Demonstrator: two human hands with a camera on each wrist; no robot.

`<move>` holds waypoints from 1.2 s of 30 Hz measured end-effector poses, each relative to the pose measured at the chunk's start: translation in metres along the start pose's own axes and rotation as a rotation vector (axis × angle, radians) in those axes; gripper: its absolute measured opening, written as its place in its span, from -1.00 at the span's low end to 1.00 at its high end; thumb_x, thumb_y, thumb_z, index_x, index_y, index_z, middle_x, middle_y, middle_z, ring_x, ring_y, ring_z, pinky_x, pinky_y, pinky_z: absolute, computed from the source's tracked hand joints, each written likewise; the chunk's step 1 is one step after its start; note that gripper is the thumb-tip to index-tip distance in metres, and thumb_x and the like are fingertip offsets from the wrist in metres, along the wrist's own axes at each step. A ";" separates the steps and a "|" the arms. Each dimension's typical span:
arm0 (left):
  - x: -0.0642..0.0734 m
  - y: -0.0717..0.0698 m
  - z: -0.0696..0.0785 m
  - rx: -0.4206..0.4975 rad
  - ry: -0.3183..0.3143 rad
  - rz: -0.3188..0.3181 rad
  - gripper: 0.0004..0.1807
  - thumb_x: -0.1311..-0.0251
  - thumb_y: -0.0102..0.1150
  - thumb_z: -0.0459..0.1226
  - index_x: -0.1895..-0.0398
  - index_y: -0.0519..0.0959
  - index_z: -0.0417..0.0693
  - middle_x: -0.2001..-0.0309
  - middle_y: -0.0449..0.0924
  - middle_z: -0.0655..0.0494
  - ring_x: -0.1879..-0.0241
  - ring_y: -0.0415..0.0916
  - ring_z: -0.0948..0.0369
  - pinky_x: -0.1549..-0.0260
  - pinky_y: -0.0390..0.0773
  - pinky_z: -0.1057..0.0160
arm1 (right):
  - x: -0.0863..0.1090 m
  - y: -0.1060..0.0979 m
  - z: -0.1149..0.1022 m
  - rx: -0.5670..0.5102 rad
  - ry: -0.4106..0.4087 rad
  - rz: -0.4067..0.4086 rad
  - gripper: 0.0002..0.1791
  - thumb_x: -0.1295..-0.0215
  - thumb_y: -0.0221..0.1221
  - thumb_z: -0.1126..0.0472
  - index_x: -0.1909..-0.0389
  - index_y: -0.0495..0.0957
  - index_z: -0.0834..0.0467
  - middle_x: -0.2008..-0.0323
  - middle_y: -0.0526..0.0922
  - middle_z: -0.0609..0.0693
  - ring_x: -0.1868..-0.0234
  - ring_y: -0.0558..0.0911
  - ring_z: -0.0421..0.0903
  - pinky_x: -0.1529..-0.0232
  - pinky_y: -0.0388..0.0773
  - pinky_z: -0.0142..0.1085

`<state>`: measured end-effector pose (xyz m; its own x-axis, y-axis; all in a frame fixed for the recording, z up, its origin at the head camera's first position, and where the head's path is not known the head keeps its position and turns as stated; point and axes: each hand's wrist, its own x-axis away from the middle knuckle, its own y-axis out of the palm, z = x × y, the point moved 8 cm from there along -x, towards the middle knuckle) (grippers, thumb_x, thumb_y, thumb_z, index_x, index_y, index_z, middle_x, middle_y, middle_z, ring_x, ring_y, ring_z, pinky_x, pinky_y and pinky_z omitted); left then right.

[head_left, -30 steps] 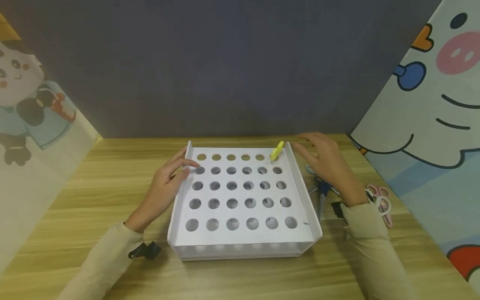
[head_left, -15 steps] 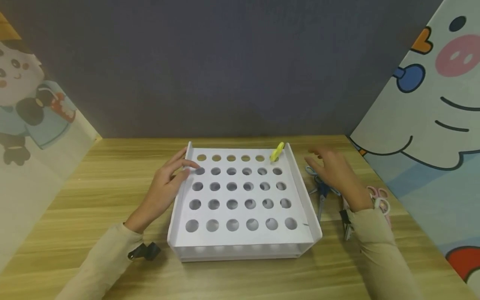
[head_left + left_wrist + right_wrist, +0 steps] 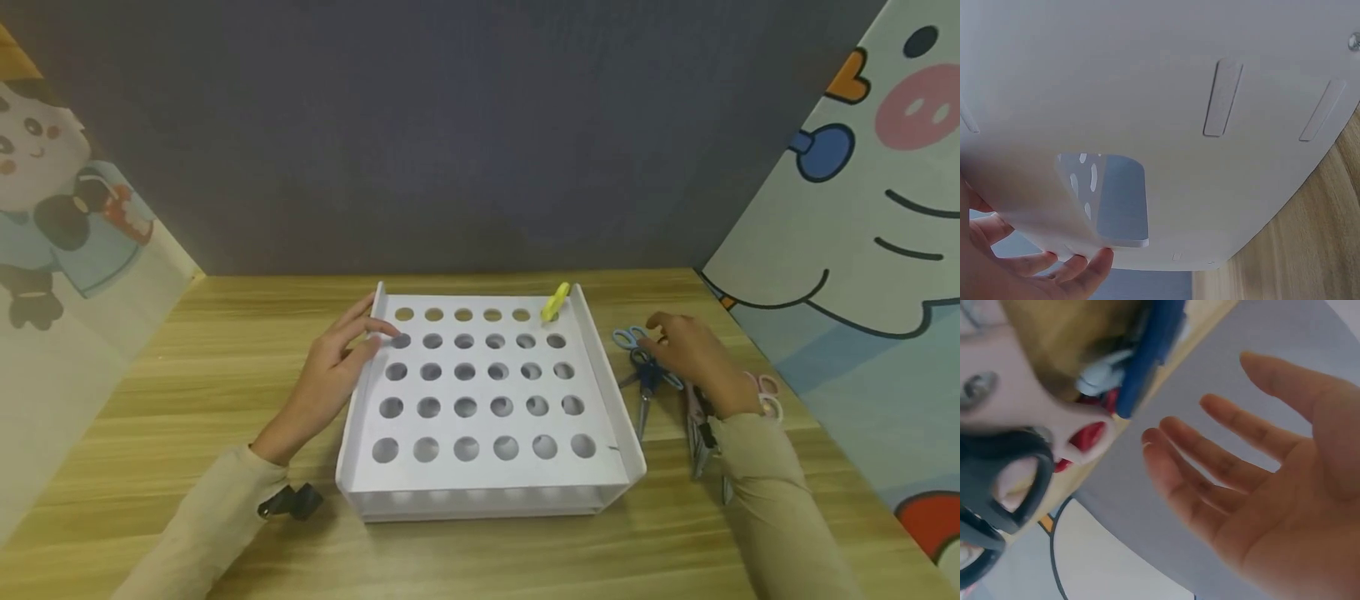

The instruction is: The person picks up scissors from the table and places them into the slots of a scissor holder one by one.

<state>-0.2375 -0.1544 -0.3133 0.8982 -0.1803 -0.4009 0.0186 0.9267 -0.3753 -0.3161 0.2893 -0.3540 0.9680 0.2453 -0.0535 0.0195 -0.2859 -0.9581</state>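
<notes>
A white rack (image 3: 480, 387) with rows of round holes stands on the table. Over its left side wall lies my left hand (image 3: 330, 358), with a fingertip near a hole and others along the wall's edge. The left wrist view shows those fingertips touching the edge of the white side panel (image 3: 1172, 125), beside its cut-out. A yellow-handled tool (image 3: 555, 302) stands in the far right hole, its lower part hidden. Right of the rack, my right hand (image 3: 693, 354) hovers over blue-handled scissors (image 3: 647, 375). Its fingers spread loosely in the right wrist view, holding nothing.
More scissors with pink and white handles (image 3: 768, 392) lie partly hidden behind the right wrist. Pink (image 3: 1029, 394) and dark-handled scissors (image 3: 1004, 475) show in the right wrist view. A dark grey panel (image 3: 450, 142) closes off the table's back.
My right hand has moved away from the rack's far right corner, rightward and nearer to me, to over the scissors. The left hand and the rack have stayed put.
</notes>
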 end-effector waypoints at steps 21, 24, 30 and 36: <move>0.001 -0.001 0.004 -0.007 -0.011 -0.002 -0.78 -0.47 -0.05 -0.34 0.11 0.63 -0.16 -0.54 0.09 0.04 -0.30 0.37 -0.06 0.29 0.70 0.25 | -0.003 0.025 0.006 0.085 0.066 -0.060 -0.42 -0.16 0.39 -0.01 0.03 0.56 0.39 0.09 0.64 0.39 0.13 0.60 0.34 0.17 0.52 0.20; 0.002 -0.001 0.004 -0.006 -0.020 -0.002 -0.78 -0.48 -0.05 -0.32 0.11 0.63 -0.15 -0.54 0.08 0.04 -0.26 0.40 -0.07 0.29 0.70 0.24 | -0.002 0.026 0.005 0.091 0.066 -0.057 -0.46 -0.17 0.39 0.04 0.04 0.55 0.41 0.09 0.63 0.40 0.13 0.60 0.35 0.19 0.52 0.20; 0.004 -0.001 0.003 -0.010 -0.031 -0.006 -0.78 -0.49 -0.06 -0.29 0.11 0.62 -0.13 -0.55 0.07 0.07 -0.25 0.42 -0.05 0.28 0.70 0.22 | -0.002 0.027 0.004 0.083 0.057 -0.044 -0.50 -0.18 0.38 0.07 0.08 0.55 0.42 0.15 0.64 0.38 0.20 0.61 0.31 0.23 0.52 0.17; 0.003 -0.001 0.006 -0.013 -0.025 -0.010 -0.77 -0.50 -0.06 -0.27 0.11 0.62 -0.11 -0.55 0.06 0.07 -0.26 0.40 -0.03 0.29 0.70 0.21 | -0.005 0.022 0.007 0.069 0.030 -0.025 -0.49 -0.19 0.36 0.07 0.07 0.54 0.43 0.19 0.65 0.38 0.24 0.62 0.30 0.24 0.53 0.18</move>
<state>-0.2327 -0.1540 -0.3094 0.9085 -0.1812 -0.3764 0.0218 0.9204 -0.3903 -0.3220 0.2883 -0.3768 0.9745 0.2232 -0.0222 0.0271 -0.2155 -0.9761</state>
